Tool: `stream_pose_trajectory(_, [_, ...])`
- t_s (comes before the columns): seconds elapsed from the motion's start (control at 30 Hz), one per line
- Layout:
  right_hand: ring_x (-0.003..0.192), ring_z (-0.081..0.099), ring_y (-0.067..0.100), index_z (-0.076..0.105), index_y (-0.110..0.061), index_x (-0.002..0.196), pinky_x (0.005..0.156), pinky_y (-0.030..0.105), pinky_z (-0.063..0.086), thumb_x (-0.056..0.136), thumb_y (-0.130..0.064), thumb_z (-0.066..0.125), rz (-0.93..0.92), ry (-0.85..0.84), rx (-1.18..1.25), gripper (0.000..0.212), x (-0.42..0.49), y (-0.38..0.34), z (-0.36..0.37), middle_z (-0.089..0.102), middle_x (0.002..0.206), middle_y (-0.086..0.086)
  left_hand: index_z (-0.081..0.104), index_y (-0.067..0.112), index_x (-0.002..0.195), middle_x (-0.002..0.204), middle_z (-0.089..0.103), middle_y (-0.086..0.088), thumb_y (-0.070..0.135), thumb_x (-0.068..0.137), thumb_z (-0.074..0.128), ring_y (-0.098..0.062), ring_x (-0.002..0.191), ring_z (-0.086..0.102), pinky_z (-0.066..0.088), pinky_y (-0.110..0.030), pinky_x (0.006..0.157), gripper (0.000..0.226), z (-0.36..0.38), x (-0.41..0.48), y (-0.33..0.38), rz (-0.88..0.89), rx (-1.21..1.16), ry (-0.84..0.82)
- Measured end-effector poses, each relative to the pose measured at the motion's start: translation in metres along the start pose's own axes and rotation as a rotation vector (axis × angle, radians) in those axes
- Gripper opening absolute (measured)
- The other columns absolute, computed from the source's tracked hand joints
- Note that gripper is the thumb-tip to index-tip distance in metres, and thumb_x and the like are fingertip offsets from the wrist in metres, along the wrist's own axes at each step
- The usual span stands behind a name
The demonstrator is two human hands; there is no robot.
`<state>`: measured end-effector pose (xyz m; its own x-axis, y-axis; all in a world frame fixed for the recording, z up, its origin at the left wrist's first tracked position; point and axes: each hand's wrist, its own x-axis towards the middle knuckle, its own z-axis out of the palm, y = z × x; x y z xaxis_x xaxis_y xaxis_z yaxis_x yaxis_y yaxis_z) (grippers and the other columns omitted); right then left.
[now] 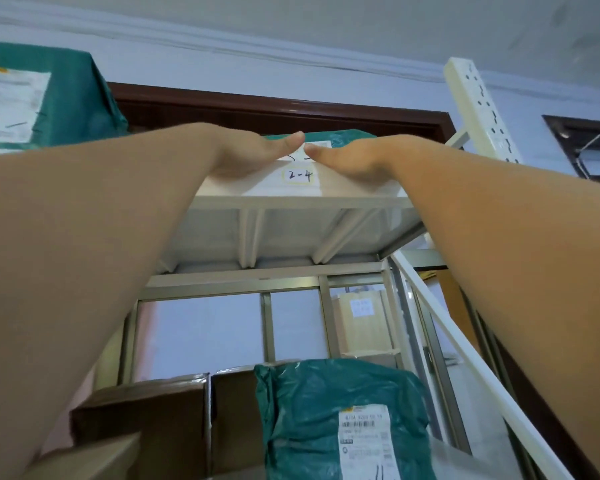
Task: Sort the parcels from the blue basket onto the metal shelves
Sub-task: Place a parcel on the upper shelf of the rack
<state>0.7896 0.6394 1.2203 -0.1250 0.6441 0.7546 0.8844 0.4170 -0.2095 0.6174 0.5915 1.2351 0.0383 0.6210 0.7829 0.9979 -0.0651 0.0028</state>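
Left hand [253, 154] and right hand [354, 157] are both raised overhead, heels of the palms over the front lip of the top shelf [291, 199]. The thumbs are straight and point at each other, tips close but apart. Fingers of both hands reach past the lip and are hidden, so I can't tell whether they curl on anything or lie flat.

Task item: a green parcel [347, 136] lies on the top shelf right behind the hands. Only its near edge shows over the thumbs. Its white label [321, 145] sits between the two thumb tips, and both thumbs appear to touch the parcel's near side.

The shelf's front face carries a handwritten "2-4" tag [300, 175], centred under the gap between the thumbs. The underside of the shelf shows white ribs.

A white perforated upright [482, 105] stands at the shelf's right corner. A dark brown door frame [278, 105] runs behind the parcel.

Upper left, level with the hands but well apart, is a second green parcel [84, 95] with a white shipping label facing the camera.

Under the top shelf, between the forearms, a third green parcel [309, 410] stands with its barcode label facing front. Two brown cartons [146, 414] are just beside it on the left, the nearer one touching it. Further back on the right, behind the frame, is a pale carton [357, 320] with a small white sticker.
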Motion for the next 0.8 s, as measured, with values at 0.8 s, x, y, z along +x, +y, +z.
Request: stream_pose_trajectory(0.8, [0.096,0.053,0.027,0.056,-0.014,0.110,0.078,0.043,0.047,0.094,-0.024,0.041,-0.734,0.386,0.000,0.024,-0.117,-0.143,0.088,0.055,0.112,0.010,0.040,0.022,0.140,0.138,0.049,-0.006,0.029,0.095,0.049,-0.026,0.122,0.046,0.034,-0.034,0.102,0.046,-0.014,-0.183,-0.098,-0.067,0.680,-0.288])
